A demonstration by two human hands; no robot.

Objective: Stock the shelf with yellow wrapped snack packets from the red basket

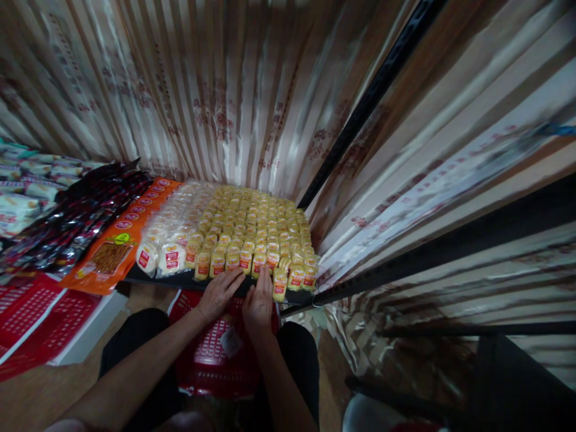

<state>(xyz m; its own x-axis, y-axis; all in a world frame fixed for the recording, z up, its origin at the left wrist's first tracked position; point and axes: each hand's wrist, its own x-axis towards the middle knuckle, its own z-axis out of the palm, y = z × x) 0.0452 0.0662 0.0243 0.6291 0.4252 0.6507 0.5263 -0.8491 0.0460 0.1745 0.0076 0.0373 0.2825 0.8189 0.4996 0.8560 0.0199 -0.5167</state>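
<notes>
Rows of small yellow snack packets (pixel 252 219), clear-wrapped with red labels, fill the right part of a dark shelf. My left hand (pixel 220 295) rests at the shelf's front edge, its outstretched fingertips reaching the front row. Close beside it, my right hand (pixel 259 305) has its fingers extended against the front packets. Neither hand appears to grip anything. Just right of my right hand, one yellow packet (pixel 279 285) stands forward of the row, slightly over the edge. White round packets (pixel 172 258) lie in rows to the left of the yellow ones.
An orange snack bag (pixel 112 252) lies left of the white packets, beside dark shiny packages (pixel 67 222). A red perforated basket (pixel 209 342) sits below, between my knees. Black metal posts (pixel 360 114) and a patterned curtain (pixel 216 90) bound the shelf.
</notes>
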